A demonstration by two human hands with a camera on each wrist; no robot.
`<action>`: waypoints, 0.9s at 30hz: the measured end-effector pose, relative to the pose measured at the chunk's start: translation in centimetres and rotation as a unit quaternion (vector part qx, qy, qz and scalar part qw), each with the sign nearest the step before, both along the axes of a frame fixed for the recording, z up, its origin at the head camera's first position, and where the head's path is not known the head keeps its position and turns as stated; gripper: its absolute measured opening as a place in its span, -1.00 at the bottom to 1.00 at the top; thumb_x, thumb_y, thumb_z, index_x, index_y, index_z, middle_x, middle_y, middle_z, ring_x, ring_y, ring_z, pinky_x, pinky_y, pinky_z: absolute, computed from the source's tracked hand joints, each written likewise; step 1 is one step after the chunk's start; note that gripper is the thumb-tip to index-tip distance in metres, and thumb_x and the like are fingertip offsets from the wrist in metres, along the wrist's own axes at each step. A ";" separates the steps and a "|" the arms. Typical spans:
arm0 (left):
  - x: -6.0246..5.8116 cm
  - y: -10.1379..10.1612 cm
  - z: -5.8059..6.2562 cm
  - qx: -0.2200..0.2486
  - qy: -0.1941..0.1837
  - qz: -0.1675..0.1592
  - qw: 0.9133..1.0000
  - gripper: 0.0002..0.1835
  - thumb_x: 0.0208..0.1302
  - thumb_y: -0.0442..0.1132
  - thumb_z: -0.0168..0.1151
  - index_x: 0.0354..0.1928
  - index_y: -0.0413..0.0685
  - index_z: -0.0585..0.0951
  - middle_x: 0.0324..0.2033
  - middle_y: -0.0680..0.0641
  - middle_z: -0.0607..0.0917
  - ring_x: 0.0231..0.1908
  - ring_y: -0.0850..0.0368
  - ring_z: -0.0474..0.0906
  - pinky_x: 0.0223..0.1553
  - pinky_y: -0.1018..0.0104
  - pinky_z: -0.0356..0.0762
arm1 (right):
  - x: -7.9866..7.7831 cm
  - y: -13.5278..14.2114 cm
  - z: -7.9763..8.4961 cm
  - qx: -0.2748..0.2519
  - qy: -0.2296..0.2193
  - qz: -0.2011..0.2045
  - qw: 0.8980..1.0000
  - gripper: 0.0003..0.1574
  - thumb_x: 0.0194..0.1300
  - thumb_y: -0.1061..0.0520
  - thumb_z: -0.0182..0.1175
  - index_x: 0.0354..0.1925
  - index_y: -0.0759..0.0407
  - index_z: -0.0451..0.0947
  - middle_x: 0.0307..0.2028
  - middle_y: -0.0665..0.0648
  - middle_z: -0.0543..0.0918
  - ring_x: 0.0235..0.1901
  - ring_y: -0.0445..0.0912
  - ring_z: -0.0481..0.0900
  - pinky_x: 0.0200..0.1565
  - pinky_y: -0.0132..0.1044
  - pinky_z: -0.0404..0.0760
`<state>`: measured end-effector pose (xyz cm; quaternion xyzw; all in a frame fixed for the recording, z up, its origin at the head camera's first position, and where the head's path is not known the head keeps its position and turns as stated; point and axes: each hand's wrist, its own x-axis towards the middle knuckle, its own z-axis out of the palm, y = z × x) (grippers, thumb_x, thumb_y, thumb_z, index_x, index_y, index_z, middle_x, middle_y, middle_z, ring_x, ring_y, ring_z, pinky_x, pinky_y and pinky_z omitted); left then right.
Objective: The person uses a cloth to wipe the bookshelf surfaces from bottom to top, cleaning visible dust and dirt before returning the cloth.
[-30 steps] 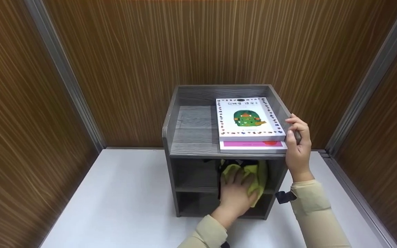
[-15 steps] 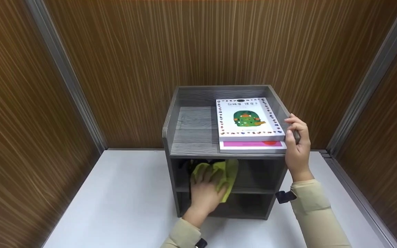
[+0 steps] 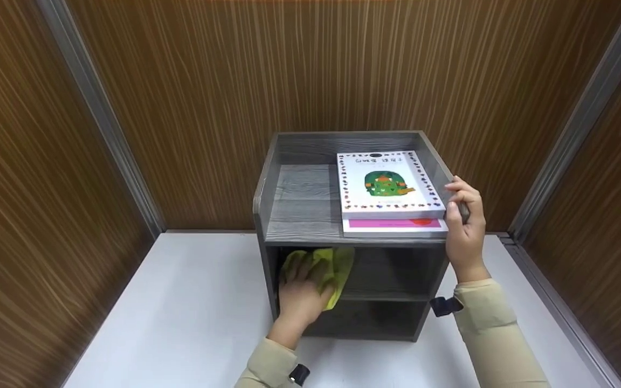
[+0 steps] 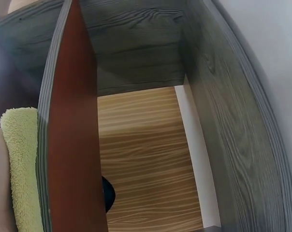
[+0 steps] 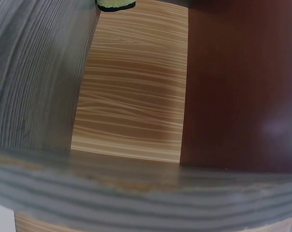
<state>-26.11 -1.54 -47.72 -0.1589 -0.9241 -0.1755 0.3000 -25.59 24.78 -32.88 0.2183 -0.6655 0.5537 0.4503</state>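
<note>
In the head view, my left hand [image 3: 302, 291] reaches into the upper compartment of a grey wood-grain shelf unit [image 3: 302, 226]. Its fingers lie spread over a yellow cloth [image 3: 340, 269] near the left side panel. Part of the cloth droops over the front edge of the middle shelf. The left wrist view shows the fuzzy cloth [image 4: 21, 164] against that board's edge. My right hand [image 3: 466, 229] grips the unit's right side panel, thumb in front and fingers curled over it. A corner of the cloth [image 5: 116, 5] shows at the top of the right wrist view.
Two books lie stacked on the right of the unit's top: a white one [image 3: 380, 186] with a green picture over a pink-covered one [image 3: 391, 223]. The unit stands on a white table [image 3: 197, 302]. Wood-grain walls [image 3: 343, 64] enclose the back and sides.
My left hand has swept leftward with the yellow cloth, from the right part of the upper compartment to its left side. My right hand keeps its grip on the side panel.
</note>
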 end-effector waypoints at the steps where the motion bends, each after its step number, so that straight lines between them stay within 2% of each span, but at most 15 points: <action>1: 0.0 0.0 0.2 -0.002 -0.019 -0.001 1.000 -0.50 0.21 0.16 0.06 0.13 0.12 0.55 0.17 -0.09 0.46 0.25 -0.21 0.21 0.17 -0.19 0.17 | 0.0 0.0 -0.1 0.000 -0.002 0.000 1.000 -0.82 0.22 0.36 -0.15 -0.25 0.53 0.25 -0.03 0.17 0.47 0.28 0.05 0.21 0.30 -0.15 0.12; 4: -0.3 -0.2 0.8 -0.008 -0.080 -0.005 0.997 -0.46 0.26 0.19 -0.01 0.19 0.13 0.49 0.24 -0.08 0.39 0.31 -0.17 0.10 0.26 -0.14 0.04 | -0.2 0.2 -0.3 -0.001 -0.008 -0.002 1.000 -0.81 0.23 0.35 -0.15 -0.24 0.53 0.25 -0.02 0.16 0.47 0.28 0.04 0.20 0.30 -0.14 0.11; 7: -0.9 -0.4 1.3 -0.011 -0.143 -0.007 0.990 -0.42 0.30 0.21 -0.09 0.27 0.13 0.42 0.32 -0.08 0.29 0.37 -0.12 -0.03 0.32 -0.07 -0.12 | -0.2 0.2 -0.2 -0.001 -0.004 -0.002 1.000 -0.82 0.22 0.36 -0.16 -0.25 0.53 0.25 -0.03 0.17 0.47 0.28 0.05 0.20 0.30 -0.14 0.11; 12: -1.9 -0.4 1.8 -0.009 -0.205 -0.011 0.979 -0.40 0.34 0.21 -0.17 0.34 0.15 0.31 0.38 -0.05 0.16 0.40 -0.08 -0.17 0.33 -0.05 -0.24 | -0.1 0.0 0.1 0.003 0.020 0.001 1.000 -0.85 0.19 0.39 -0.16 -0.30 0.56 0.24 -0.07 0.23 0.47 0.25 0.13 0.23 0.29 -0.13 0.13; 15: -2.6 -0.4 1.9 -0.009 -0.213 -0.017 0.977 -0.40 0.35 0.20 -0.19 0.36 0.18 0.28 0.39 -0.01 0.13 0.40 -0.08 -0.20 0.34 -0.03 -0.27 | 0.0 0.0 0.1 0.003 0.021 -0.001 1.000 -0.85 0.19 0.39 -0.16 -0.30 0.56 0.24 -0.07 0.23 0.47 0.25 0.12 0.24 0.29 -0.13 0.13; 20: -3.9 -0.3 1.7 -0.017 -0.205 -0.021 0.978 -0.43 0.36 0.19 -0.17 0.37 0.27 0.25 0.39 0.05 0.14 0.40 -0.07 -0.20 0.34 0.00 -0.27 | 0.0 -0.1 0.0 0.004 0.015 -0.007 1.000 -0.84 0.18 0.40 -0.16 -0.29 0.55 0.24 -0.06 0.21 0.48 0.25 0.09 0.24 0.29 -0.14 0.14; 27: -5.0 0.0 1.8 -0.004 -0.198 -0.008 0.980 -0.49 0.33 0.18 -0.13 0.26 0.27 0.42 0.34 0.05 0.25 0.38 -0.04 -0.09 0.33 0.02 -0.20 | 0.0 -0.1 0.1 0.009 0.014 -0.013 1.000 -0.85 0.19 0.40 -0.17 -0.28 0.55 0.24 -0.07 0.25 0.47 0.25 0.07 0.25 0.29 -0.15 0.14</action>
